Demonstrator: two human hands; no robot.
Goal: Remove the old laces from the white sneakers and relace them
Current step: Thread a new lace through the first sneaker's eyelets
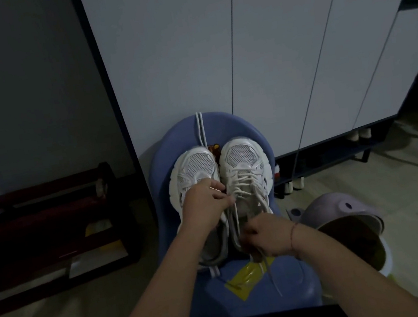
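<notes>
Two white sneakers stand side by side, toes away from me, on a blue plastic stool [277, 294]. The left sneaker [193, 168] shows no lace in its eyelets. The right sneaker [247, 169] is laced with a white lace [246, 182]. My left hand [206, 199] lies over the left sneaker and pinches a strand of that lace at the right sneaker's tongue. My right hand [265, 234] sits at the right sneaker's heel, fingers curled round the lace ends, which trail down over the stool. A loose white lace [200, 129] lies over the stool's far edge.
A yellow packet [247, 277] lies on the stool's near part. A lilac stool [343, 209] and a bin [362, 246] stand at the right. A dark wooden shoe rack [51, 236] is on the left. White cabinet doors [213, 49] rise behind.
</notes>
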